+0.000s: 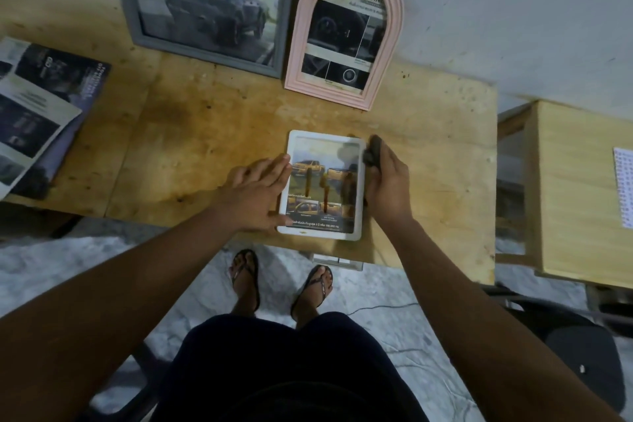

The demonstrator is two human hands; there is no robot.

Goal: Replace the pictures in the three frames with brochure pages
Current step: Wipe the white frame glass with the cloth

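So the white frame (320, 135) is lying flat, face up, right at the near edge of the table (205, 147). It's already showing a brochure page (322, 188) with yellow trucks. The other 2, the grey frame (205, 56) and the pink arched frame (298, 44), are leaning against the wall at the back, both showing brochure print too. So I'm guessing this is frame 3 of 3, and the step is picking it up and standing it with the others.

The left hand (257, 195) is lying flat, fingers straight and close together, tips touching the frame's left rim and gripping nothing. The right hand (387, 181) is curling round the right rim and looks to be clamping that edge, though it's blurring there, so I'm not 100% sure.

How I'd be doing it:
- Getting the left fingers under the left rim so both hands are holding the long sides.
- Keeping fingertips off the glass, since it's reflecting everything and smudges would show.
- Lifting straight up rather than sliding it toward me, because it's sitting so near the table edge.
- Checking the backing is closed before tilting, since the back isn't showing.
- Leaning it on the wall beside the pink one.

The leftover brochure (44, 106) is sitting far left, well apart.
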